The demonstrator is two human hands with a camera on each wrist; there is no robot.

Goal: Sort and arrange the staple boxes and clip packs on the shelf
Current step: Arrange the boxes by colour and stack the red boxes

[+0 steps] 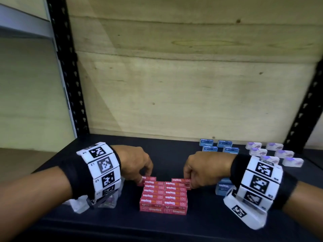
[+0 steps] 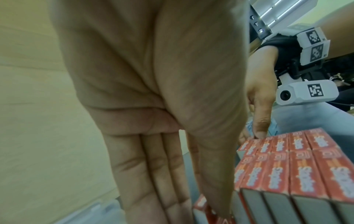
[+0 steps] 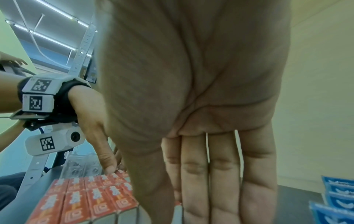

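Observation:
Red staple boxes lie packed in two columns on the dark shelf, front centre. My left hand pinches a red staple box at the block's far left end; the left wrist view shows that box between thumb and fingers. My right hand pinches another red staple box at the far right end, seen as a sliver in the right wrist view. Blue staple boxes and purple-and-white clip packs stand in rows at the back right.
A blue box lies under my right wrist. Clear clip packs lie beneath my left wrist. Black uprights frame the shelf, and a plywood back wall closes it behind.

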